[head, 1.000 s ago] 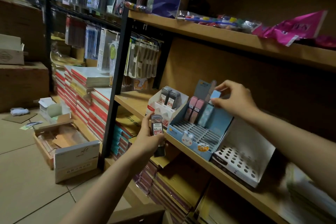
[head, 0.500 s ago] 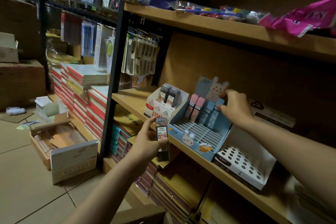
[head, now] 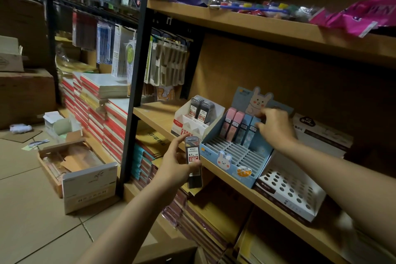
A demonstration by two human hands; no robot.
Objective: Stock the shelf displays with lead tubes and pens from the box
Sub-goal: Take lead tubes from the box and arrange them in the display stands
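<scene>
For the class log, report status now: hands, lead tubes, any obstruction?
Left hand grips grey lead tubes below shelf edge. Right hand at blue tubes in rabbit display, grip unclear. Nothing blocking the slots.

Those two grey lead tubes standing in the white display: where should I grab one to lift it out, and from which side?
Pinch a grey lead tube by its exposed top end, coming from above and the front. The tubes stand leaning back in the white display, whose walls hide their lower ends, and they sit side by side, so take the front and back faces.
</scene>
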